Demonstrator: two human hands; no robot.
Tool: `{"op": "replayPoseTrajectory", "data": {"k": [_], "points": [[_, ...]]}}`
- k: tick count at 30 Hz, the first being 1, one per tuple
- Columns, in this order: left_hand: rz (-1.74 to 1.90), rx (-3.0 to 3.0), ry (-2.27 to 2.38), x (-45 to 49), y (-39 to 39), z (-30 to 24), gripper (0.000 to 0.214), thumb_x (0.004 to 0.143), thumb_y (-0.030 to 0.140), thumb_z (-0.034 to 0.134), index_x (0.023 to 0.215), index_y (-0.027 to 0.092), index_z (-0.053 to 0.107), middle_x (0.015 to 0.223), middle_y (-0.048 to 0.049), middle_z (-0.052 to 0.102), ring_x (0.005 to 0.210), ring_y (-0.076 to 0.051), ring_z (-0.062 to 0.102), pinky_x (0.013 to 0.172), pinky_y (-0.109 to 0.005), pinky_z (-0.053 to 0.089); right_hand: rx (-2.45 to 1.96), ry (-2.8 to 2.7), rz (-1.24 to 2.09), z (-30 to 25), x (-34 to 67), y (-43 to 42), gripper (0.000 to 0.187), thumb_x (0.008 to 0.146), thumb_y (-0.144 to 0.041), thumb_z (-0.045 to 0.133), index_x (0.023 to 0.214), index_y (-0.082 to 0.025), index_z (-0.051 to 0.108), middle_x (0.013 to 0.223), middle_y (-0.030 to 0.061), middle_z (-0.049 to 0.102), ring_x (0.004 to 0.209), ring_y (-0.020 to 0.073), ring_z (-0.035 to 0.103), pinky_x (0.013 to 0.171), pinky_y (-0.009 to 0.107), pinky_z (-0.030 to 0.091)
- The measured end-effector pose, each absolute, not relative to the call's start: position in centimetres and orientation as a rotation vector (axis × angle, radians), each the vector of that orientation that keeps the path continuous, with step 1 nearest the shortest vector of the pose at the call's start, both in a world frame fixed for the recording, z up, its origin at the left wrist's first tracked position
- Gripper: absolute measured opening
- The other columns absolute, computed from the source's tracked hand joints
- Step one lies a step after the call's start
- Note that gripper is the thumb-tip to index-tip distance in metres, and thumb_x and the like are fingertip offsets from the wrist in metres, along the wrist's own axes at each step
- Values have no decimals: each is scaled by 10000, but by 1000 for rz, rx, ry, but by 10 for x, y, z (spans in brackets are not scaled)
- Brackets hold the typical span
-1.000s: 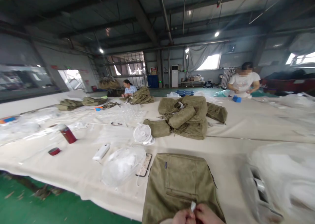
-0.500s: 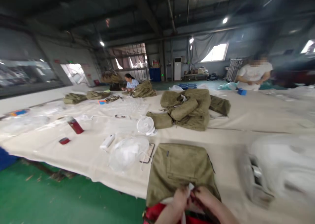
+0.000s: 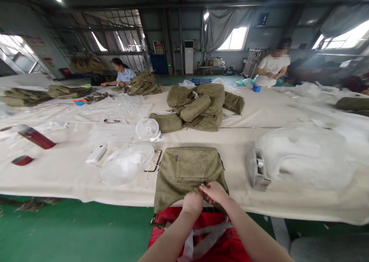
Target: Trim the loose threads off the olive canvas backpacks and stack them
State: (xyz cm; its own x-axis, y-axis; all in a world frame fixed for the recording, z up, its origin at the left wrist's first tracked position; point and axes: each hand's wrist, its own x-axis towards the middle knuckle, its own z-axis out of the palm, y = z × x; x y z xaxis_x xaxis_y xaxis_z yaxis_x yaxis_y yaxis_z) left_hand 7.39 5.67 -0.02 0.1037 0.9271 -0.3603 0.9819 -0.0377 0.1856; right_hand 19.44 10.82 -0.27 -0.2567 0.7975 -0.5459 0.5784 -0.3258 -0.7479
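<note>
An olive-green bag (image 3: 190, 162) lies flat at the table's front edge, with its lower part hanging toward my lap. Both hands meet over it, just below its zipped pocket slit. My left hand (image 3: 193, 201) is closed, knuckles up, its fingertips hidden. My right hand (image 3: 213, 193) pinches close beside it, with a tiny pale bit at the fingertips. What either hand grips is too small or too covered to name. Below my wrists show red cloth (image 3: 173, 216) and white straps (image 3: 211, 231).
Left of the bag are a phone (image 3: 152, 161), a clear plastic bag (image 3: 127, 164), a white fan (image 3: 147, 129) and a red flask (image 3: 37, 136). More olive bags (image 3: 198, 108) are piled ahead. Plastic wrapping (image 3: 305, 158) and a tape dispenser (image 3: 258, 168) lie right. Two people work across the table.
My view has swung right and tilted down, so the table things appear farther left. Both hands stay together on the bag; the white piece seen between them before is now mostly hidden.
</note>
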Motion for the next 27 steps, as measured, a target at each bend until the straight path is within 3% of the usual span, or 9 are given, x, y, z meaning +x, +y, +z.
{"op": "replayPoseTrajectory", "data": {"k": [4, 7, 10, 14, 19, 24, 27], "points": [[18, 1923, 1888, 69, 54, -11, 265, 882, 166, 314, 1072, 129, 495, 971, -152, 594, 929, -253, 611, 783, -364, 453, -1631, -1602, 1688, -7, 202, 100, 252, 759, -384, 598, 628, -169, 597, 522, -1, 599, 407, 99, 533, 404, 200, 365], [305, 1577, 1893, 63, 54, -18, 223, 912, 248, 318, 1015, 145, 487, 885, -110, 589, 898, -229, 600, 798, -339, 417, -1561, -1466, 1774, -18, 207, 92, 238, 751, -385, 597, 665, -164, 608, 544, -7, 604, 437, 99, 541, 425, 200, 379], [659, 1060, 1670, 60, 57, -23, 123, 886, 218, 405, 811, 177, 493, 744, -28, 532, 769, -155, 564, 725, -250, 391, -1505, -1325, 1860, -30, 206, 84, 263, 717, -423, 627, 682, -163, 610, 570, -8, 609, 466, 101, 545, 453, 209, 394], [680, 735, 1423, 57, 63, -22, 230, 885, 244, 381, 670, 183, 440, 548, 57, 371, 425, -68, 333, 461, -192, 274, -1410, -1133, 1964, -38, 203, 78, 312, 669, -464, 668, 702, -158, 619, 568, -22, 581, 469, 84, 510, 464, 204, 365], [600, 532, 1092, 42, 67, -14, 174, 834, 132, 396, 667, 154, 439, 511, 99, 224, 360, -25, 131, 376, -148, 148, -1261, -1015, 2034, -38, 200, 77, 364, 618, -489, 721, 692, -145, 630, 551, -28, 549, 462, 64, 455, 463, 200, 322], [669, 155, 613, 37, 58, -31, 164, 845, 123, 421, 690, 142, 471, 502, 97, 205, 335, -12, 161, 337, -112, 144, -1229, -1007, 2006, -50, 200, 81, 365, 614, -494, 733, 646, -147, 625, 544, -26, 544, 452, 54, 427, 448, 197, 302], [815, 326, 883, 31, 66, -42, 126, 842, 158, 475, 735, 174, 541, 545, 37, 399, 381, -57, 368, 350, -165, 313, -1225, -1080, 1940, -53, 197, 78, 359, 644, -518, 707, 623, -168, 627, 529, -11, 544, 469, 98, 494, 456, 234, 358]]}}
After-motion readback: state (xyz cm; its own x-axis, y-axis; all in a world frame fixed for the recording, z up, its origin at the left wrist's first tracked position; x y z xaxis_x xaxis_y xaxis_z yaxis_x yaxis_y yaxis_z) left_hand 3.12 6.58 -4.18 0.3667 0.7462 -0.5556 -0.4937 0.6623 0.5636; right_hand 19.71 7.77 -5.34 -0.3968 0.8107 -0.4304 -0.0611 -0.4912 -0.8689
